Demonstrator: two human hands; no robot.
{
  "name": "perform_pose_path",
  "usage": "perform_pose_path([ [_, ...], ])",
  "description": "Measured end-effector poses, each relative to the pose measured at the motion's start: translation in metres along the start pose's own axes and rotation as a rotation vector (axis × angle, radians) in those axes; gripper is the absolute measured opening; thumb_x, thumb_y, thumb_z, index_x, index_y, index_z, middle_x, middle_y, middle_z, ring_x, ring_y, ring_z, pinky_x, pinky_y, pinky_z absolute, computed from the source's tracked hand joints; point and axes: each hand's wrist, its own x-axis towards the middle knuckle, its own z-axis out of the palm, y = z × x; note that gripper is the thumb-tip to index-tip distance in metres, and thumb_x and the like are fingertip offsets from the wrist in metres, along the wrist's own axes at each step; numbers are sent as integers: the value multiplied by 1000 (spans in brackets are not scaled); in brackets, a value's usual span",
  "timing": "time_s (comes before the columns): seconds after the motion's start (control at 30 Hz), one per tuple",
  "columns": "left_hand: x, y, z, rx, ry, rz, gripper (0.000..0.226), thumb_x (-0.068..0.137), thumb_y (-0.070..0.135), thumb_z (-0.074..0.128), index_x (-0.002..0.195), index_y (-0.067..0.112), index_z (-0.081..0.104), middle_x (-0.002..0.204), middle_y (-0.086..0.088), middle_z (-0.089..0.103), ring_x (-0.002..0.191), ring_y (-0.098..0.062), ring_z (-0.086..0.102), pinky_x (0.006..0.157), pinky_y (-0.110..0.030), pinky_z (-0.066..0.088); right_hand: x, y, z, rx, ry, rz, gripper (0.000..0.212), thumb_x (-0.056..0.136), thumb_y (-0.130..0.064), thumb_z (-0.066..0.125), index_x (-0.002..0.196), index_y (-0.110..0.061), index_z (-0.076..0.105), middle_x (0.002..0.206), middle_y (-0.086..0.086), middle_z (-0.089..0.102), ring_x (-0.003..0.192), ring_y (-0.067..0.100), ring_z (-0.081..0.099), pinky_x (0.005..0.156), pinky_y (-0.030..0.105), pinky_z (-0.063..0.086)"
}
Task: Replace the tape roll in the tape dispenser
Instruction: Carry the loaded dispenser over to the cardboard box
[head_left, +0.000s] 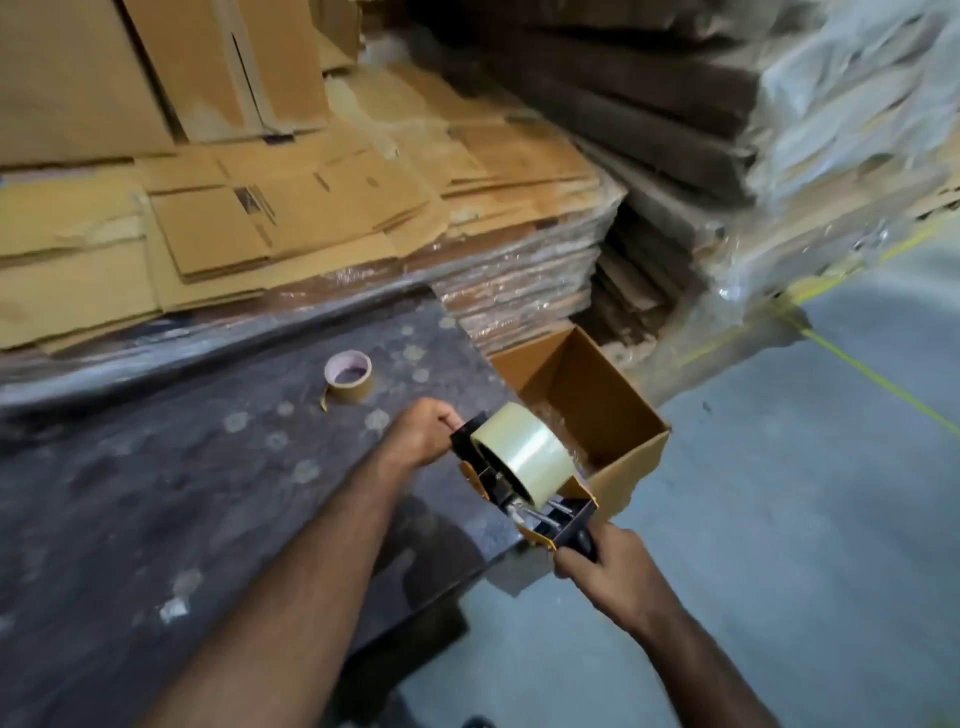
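Overhanging table edge (498, 540): tape dispenser (524, 499).

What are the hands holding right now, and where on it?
Both hold the tape dispenser: right hand grips its handle, left hand holds its front end.

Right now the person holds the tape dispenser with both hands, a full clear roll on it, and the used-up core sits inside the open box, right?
Not quite. The head view shows the used-up core lying on the dark table, not inside the open box. The rest holds: both hands, left and right, hold the tape dispenser with its clear roll.
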Motion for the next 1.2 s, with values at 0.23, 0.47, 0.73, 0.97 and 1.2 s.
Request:
perform_pose_path([
  [0.23,71,-37,89,186,12,-72,18,66,44,82,63,37,65,67,6,67,77,-25,71,74,-34,59,12,81,26,-62,35,189,22,68,-49,59,73,-28,59,64,-3,68,71,20,66,65,36,51],
  [0.47,103,-49,135,349,51,31,18,78,53,67,74,39,58,83,9,69,90,-22,65,93,-48,48,39,123,34,-135,55,168,42,80,-35,68,119,-27,56,59,-4,61,61,15,60,58,30,43],
  [0.73,111,-58,158,509,211,103,22,83,52,68,80,36,54,103,9,56,107,-18,55,92,-49,37,58,141,28,-185,94,127,32,88,-32,61,118,-24,55,54,-2,58,55,20,59,53,33,44],
  [0.97,93,-61,149,-35,240,263,13,90,11,66,97,21,72,88,6,74,83,-8,68,78,-29,59,58,143,26,-260,125,50,19,88,-28,58,106,-23,54,82,-5,63,73,20,57,62,33,43],
  [1.2,84,-80,153,46,-139,359,30,102,13,53,127,16,70,127,1,71,120,-11,64,108,-30,48,56,138,30,-300,164,143,42,90,-28,55,122,-19,30,75,0,56,72,35,63,56,32,35],
])
